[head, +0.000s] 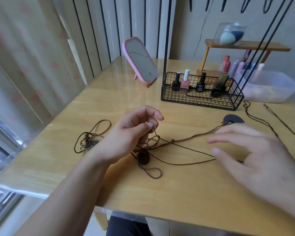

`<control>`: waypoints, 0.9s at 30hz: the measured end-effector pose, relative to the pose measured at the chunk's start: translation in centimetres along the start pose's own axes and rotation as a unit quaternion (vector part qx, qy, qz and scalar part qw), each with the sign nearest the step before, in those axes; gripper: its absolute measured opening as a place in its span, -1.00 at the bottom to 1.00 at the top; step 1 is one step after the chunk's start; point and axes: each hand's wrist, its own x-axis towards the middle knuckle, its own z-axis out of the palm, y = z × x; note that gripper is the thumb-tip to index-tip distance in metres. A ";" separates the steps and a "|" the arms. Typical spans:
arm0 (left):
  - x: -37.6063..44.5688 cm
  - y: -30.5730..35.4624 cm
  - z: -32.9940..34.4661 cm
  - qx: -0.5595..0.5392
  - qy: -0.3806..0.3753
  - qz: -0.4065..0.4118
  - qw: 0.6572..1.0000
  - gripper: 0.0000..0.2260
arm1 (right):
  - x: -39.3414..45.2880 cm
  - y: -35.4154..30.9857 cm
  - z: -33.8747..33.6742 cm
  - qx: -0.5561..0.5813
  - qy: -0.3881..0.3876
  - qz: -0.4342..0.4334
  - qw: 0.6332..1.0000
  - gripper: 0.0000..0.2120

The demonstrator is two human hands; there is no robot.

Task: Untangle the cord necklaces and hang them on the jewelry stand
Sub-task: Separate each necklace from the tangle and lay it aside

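Observation:
Brown cord necklaces (pixel 162 143) lie tangled in the middle of the wooden table (pixel 177 189). My left hand (pixel 131 133) pinches one cord between thumb and finger just above the knot. A dark round pendant (pixel 143 158) rests under that hand. Another dark oval pendant (pixel 232 119) lies further right, with its cord running back to the tangle. My right hand (pixel 255 154) hovers blurred over the cords at the right, fingers spread, holding nothing. A beaded necklace (pixel 87 142) lies apart at the left. The black jewelry stand (pixel 201 92) has a wire basket base, tall rods and hooks up top.
Nail polish bottles (pixel 186 80) stand in the wire basket. A pink mirror (pixel 140 60) stands at the back. A clear plastic box (pixel 269 87) and a wooden shelf (pixel 245 46) with a jar sit at the back right. Two more cords (pixel 262 119) lie at the right edge.

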 end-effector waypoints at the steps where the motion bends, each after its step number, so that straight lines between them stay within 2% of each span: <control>1: 0.1 0.0 0.0 -0.001 0.004 -0.001 1.000 -0.82 | 0.6 -1.8 0.6 0.068 -0.022 -0.013 0.997 -0.87; 3: 0.2 -0.1 0.1 -0.001 0.018 -0.003 1.000 -0.83 | 1.7 -4.3 2.7 0.134 -0.095 -0.004 0.986 -0.84; 5: 0.2 -0.1 0.3 -0.001 0.024 0.002 1.000 -0.82 | 2.7 -4.9 4.9 0.086 -0.144 0.017 0.986 -0.80; 9: 0.2 -0.1 0.6 0.003 0.031 0.005 1.000 -0.81 | 4.9 -4.2 7.1 -0.016 -0.077 0.072 0.994 -0.82; 16: 0.3 0.1 0.6 -0.027 0.039 0.002 0.999 -0.82 | 7.1 -3.7 7.2 -0.077 -0.198 0.040 0.976 -0.68; 21: 0.2 0.2 -0.1 -0.046 0.073 -0.006 0.996 -0.78 | 6.5 -1.9 6.9 -0.023 -0.179 0.035 0.983 -0.93; 24: 0.2 0.2 -0.2 -0.061 0.089 -0.012 0.994 -0.80 | 5.5 -0.9 6.5 -0.048 -0.211 -0.010 0.976 -0.89; 27: 0.3 0.1 -0.1 -0.081 0.085 -0.019 0.993 -0.81 | 4.5 -1.0 5.5 -0.126 -0.225 -0.033 0.966 -0.87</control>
